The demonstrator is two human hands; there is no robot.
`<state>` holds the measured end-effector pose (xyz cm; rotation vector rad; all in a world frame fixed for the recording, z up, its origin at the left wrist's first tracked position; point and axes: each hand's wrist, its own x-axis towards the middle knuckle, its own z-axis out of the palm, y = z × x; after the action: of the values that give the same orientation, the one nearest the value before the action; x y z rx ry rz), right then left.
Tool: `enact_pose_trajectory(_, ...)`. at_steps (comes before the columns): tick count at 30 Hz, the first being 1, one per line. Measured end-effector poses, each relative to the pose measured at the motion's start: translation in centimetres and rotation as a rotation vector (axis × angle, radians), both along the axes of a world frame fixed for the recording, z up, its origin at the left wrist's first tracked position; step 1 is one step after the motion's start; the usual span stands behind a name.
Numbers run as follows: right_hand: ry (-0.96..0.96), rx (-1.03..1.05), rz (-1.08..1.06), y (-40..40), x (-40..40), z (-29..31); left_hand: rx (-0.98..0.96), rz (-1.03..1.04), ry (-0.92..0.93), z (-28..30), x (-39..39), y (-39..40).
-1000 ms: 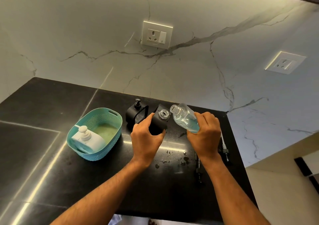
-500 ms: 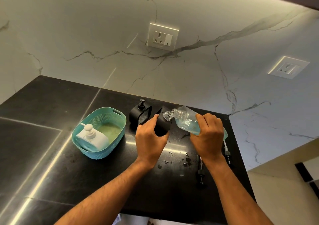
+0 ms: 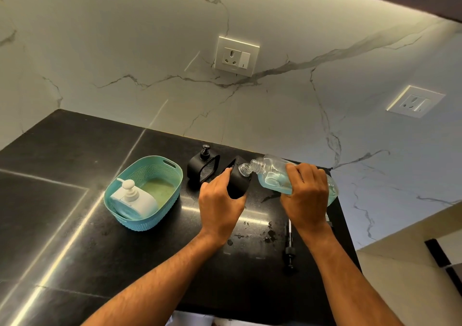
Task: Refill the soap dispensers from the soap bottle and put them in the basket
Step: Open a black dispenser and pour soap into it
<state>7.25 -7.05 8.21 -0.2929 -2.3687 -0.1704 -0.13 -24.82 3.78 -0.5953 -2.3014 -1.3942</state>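
Observation:
My left hand (image 3: 220, 203) grips an open black soap dispenser (image 3: 238, 182) standing on the dark counter (image 3: 62, 200). My right hand (image 3: 305, 195) holds a clear soap bottle (image 3: 272, 173) with blue liquid, tipped nearly flat, its open neck right at the dispenser's clear mouth. A second black dispenser (image 3: 203, 165) with its pump on stands just behind and to the left. A white dispenser (image 3: 132, 198) lies inside the teal basket (image 3: 172, 173) at the left.
A loose black pump with its tube (image 3: 289, 243) lies on the counter below my right hand, among small spilled drops (image 3: 270, 232). The counter's right edge runs just past the bottle. Two wall sockets (image 3: 236, 55) sit on the marble backsplash.
The bottle has tipped lower and moved left until its neck reached the dispenser's mouth. My left hand kept its hold on the dispenser.

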Motion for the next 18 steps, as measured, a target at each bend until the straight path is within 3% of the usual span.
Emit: enact_pose_trajectory(18, -0.014, 0.009, 0.01, 0.03, 0.18, 0.69, -0.018, -0.032, -0.019, -0.1, 0.01, 0.08)
